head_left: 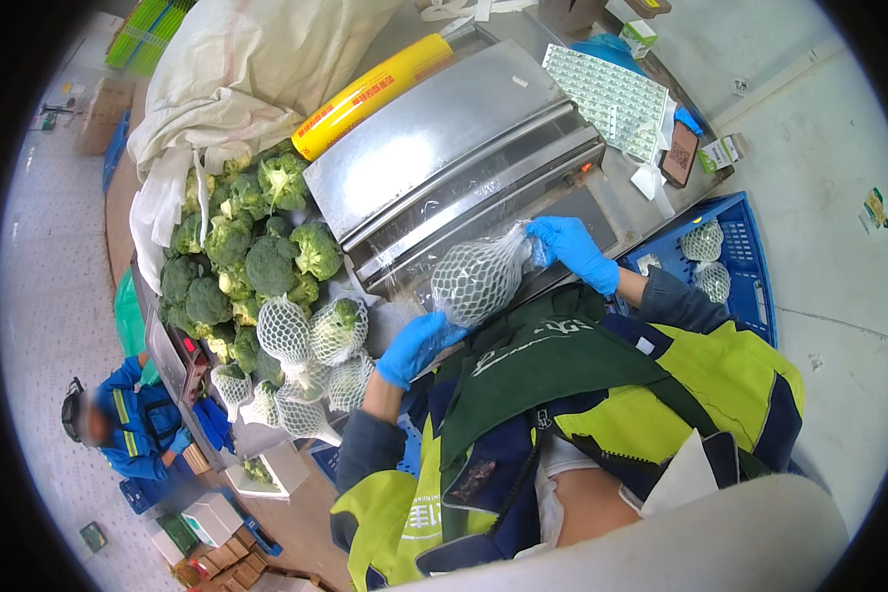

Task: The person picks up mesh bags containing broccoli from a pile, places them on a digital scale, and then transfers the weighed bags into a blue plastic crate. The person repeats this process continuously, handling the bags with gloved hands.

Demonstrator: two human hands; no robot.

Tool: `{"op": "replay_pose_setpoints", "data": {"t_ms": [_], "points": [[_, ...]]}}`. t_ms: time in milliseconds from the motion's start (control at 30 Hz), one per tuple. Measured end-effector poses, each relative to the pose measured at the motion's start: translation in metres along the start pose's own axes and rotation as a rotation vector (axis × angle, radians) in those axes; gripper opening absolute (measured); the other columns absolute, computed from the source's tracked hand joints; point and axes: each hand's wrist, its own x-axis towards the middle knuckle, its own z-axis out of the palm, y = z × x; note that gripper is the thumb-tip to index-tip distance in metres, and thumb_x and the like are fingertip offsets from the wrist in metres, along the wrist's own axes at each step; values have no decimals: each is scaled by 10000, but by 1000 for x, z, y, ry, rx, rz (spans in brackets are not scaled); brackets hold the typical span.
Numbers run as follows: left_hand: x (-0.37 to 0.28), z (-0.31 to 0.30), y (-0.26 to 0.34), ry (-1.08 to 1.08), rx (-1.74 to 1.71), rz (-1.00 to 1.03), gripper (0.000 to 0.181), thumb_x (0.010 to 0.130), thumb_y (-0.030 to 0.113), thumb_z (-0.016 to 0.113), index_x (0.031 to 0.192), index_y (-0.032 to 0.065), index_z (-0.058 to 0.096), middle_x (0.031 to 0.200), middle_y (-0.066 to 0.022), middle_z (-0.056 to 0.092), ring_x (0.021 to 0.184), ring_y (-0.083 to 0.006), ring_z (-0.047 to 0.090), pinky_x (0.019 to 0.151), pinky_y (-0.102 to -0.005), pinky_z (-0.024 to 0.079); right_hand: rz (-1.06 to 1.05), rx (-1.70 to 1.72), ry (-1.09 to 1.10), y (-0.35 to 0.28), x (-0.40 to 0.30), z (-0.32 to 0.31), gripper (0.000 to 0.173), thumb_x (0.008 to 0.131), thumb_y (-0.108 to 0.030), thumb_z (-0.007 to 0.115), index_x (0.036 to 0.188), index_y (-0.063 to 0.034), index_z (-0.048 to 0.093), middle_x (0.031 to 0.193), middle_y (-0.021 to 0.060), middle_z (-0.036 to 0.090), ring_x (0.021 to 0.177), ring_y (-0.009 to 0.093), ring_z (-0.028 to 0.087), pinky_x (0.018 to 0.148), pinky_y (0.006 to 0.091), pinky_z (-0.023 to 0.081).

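Observation:
Between my blue-gloved hands is a broccoli head in a white foam net point(481, 280), with clear plastic film over it. My right hand point(576, 251) pinches the gathered net and film at its upper right end. My left hand point(418, 348) grips the film at its lower left side. Just beyond lies a metal film-wrapping machine point(444, 140), with a roll of yellow-wrapped film point(374, 96) along its far side. Bare broccoli heads point(270, 265) are piled to the left, and several netted ones point(285, 331) lie in front of that pile.
A blue plastic crate point(758, 274) at the right holds netted, wrapped heads. A label sheet point(607, 100) and a phone point(680, 154) lie on the table's right part. A large white woven sack point(259, 66) stands behind the broccoli. A co-worker in blue point(137, 418) is at the far left.

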Motion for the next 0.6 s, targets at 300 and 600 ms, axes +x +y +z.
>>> {"op": "replay_pose_setpoints", "data": {"t_ms": [300, 600], "points": [[19, -44, -54, 828, 638, 580, 201, 911, 209, 665, 856, 17, 651, 642, -90, 638, 568, -189, 631, 535, -321, 492, -343, -1096, 64, 31, 32, 12, 194, 926, -294, 563, 967, -121, 640, 767, 181, 645, 674, 369, 635, 573, 459, 491], [37, 32, -39, 177, -281, 263, 377, 963, 209, 496, 1272, 2, 559, 1300, -148, 596, 1187, -257, 579, 1002, -380, 471, -842, -973, -284, -17, -10, 23, 138, 861, -212, 596, 984, -168, 641, 693, 116, 606, 627, 315, 633, 549, 419, 507]]}}
